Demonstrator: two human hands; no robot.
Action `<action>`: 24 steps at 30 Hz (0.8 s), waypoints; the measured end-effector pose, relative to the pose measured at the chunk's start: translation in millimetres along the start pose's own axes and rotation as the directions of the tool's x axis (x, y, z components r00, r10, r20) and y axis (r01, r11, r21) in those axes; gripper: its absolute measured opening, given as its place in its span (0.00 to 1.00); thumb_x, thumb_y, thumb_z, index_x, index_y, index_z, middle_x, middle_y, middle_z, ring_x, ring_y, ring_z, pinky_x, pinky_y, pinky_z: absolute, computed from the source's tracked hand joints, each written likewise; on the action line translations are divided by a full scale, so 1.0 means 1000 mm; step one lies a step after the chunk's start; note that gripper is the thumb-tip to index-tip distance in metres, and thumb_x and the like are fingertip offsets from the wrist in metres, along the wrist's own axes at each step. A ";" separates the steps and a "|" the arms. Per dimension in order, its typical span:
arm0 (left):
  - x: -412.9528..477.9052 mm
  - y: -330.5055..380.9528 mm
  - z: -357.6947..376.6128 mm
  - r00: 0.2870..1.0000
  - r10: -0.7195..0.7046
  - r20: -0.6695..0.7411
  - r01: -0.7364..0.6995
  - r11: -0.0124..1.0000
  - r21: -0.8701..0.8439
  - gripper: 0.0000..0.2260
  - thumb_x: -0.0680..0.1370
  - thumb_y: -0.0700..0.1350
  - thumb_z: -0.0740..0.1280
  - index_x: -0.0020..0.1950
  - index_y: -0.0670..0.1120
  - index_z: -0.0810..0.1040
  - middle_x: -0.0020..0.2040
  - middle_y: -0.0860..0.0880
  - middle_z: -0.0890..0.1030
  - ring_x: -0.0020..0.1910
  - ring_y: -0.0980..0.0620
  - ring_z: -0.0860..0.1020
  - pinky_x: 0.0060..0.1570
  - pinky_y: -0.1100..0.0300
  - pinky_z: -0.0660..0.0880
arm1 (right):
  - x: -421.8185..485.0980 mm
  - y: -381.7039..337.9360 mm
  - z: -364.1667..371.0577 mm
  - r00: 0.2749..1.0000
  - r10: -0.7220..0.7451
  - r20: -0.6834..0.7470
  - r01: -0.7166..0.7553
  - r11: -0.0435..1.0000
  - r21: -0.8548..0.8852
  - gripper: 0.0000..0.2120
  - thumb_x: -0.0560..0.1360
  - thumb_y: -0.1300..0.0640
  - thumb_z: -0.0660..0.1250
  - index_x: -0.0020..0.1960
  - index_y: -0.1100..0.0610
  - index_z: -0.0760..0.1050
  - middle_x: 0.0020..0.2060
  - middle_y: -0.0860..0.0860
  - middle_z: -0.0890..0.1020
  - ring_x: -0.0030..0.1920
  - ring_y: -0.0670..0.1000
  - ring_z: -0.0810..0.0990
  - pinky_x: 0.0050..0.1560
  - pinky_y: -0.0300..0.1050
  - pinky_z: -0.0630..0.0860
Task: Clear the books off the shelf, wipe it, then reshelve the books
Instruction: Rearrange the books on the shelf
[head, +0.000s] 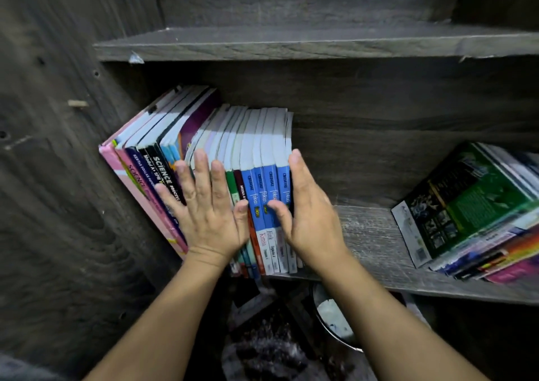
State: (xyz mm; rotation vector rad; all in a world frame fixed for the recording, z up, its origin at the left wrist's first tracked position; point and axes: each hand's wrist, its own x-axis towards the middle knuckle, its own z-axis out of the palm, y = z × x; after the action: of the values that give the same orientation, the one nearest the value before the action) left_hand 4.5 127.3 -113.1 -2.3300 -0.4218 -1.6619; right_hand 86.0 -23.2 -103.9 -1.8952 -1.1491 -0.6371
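Blue-spined books (256, 188) stand in a row at the left end of the shelf (364, 234). The left hand (204, 214) lies flat on the spines with fingers spread. The right hand (309, 214), fingers straight, braces the row's outer end, and neither hand grips anything. Advised: press evenly from both sides so the leaning row does not topple.

Your shelf (367, 234) is grey woodgrain. The leftmost book (137, 194) is pink, the right spines (264, 194) blue over white, the stack's top cover (472, 202) green.

A single wide-angle view from the person's head looks forward and down, close in front of a dark wooden bookcase (58, 176); its shelf (376, 243) crosses mid-frame, seen from slightly above.
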 end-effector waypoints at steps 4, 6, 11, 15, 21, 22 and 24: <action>0.002 -0.003 -0.004 0.999 -0.022 0.045 0.022 1.000 0.008 0.29 0.81 0.56 0.44 0.79 0.48 0.36 0.79 0.51 0.38 0.78 0.47 0.39 0.72 0.38 0.38 | 0.005 -0.015 -0.014 0.988 0.144 0.056 -0.147 0.986 0.072 0.30 0.77 0.43 0.62 0.74 0.47 0.54 0.73 0.49 0.67 0.67 0.49 0.70 0.56 0.50 0.76; 0.002 -0.004 -0.007 0.997 -0.020 0.079 0.019 1.000 0.011 0.29 0.81 0.56 0.43 0.79 0.49 0.36 0.79 0.51 0.37 0.78 0.48 0.39 0.72 0.40 0.37 | 0.006 -0.023 -0.021 0.971 0.213 0.109 -0.221 0.974 0.059 0.29 0.77 0.43 0.63 0.73 0.47 0.57 0.69 0.47 0.70 0.61 0.52 0.76 0.50 0.53 0.78; 0.005 0.001 -0.023 0.982 -0.036 0.187 0.036 0.999 0.002 0.30 0.82 0.57 0.46 0.79 0.47 0.38 0.79 0.49 0.39 0.78 0.46 0.40 0.73 0.39 0.38 | 0.014 -0.032 -0.036 0.921 0.299 0.248 -0.292 0.954 -0.066 0.31 0.77 0.41 0.62 0.75 0.46 0.55 0.68 0.47 0.70 0.58 0.57 0.78 0.50 0.54 0.76; 0.016 0.023 -0.047 0.972 -0.109 0.209 0.121 0.992 -0.044 0.28 0.80 0.54 0.56 0.76 0.41 0.61 0.77 0.38 0.57 0.77 0.38 0.51 0.73 0.36 0.43 | 0.013 -0.023 -0.052 0.943 0.202 0.265 -0.147 0.966 -0.213 0.34 0.76 0.38 0.61 0.77 0.48 0.55 0.74 0.51 0.63 0.68 0.54 0.70 0.59 0.53 0.73; 0.027 0.088 -0.064 0.978 0.124 0.167 -0.088 0.975 -0.204 0.19 0.74 0.50 0.67 0.62 0.44 0.78 0.67 0.42 0.74 0.71 0.39 0.65 0.72 0.35 0.51 | -0.016 0.029 -0.111 0.943 0.244 0.227 -0.123 0.888 -0.443 0.26 0.74 0.40 0.55 0.63 0.53 0.75 0.62 0.57 0.77 0.63 0.60 0.75 0.63 0.56 0.72; 0.024 0.101 -0.063 0.965 0.177 0.191 -0.126 0.959 -0.253 0.18 0.73 0.49 0.68 0.61 0.44 0.78 0.66 0.43 0.75 0.70 0.39 0.66 0.71 0.36 0.53 | -0.023 0.041 -0.125 0.937 0.277 0.213 -0.148 0.867 -0.476 0.23 0.73 0.42 0.58 0.61 0.54 0.77 0.60 0.57 0.78 0.62 0.61 0.75 0.63 0.55 0.72; 0.014 0.125 -0.057 0.911 0.299 0.284 -0.197 0.921 -0.337 0.20 0.72 0.49 0.68 0.62 0.44 0.78 0.66 0.44 0.76 0.70 0.41 0.68 0.71 0.36 0.56 | -0.037 0.066 -0.153 0.919 0.353 0.177 -0.210 0.816 -0.538 0.18 0.72 0.47 0.66 0.58 0.55 0.79 0.60 0.58 0.78 0.63 0.61 0.74 0.64 0.56 0.71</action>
State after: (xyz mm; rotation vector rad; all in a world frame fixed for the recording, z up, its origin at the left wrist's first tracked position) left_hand 5.5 -8.4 -85.3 -2.7593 0.0877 -1.2900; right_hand 125.8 -186.0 -73.6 -2.6216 -0.8730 -0.5595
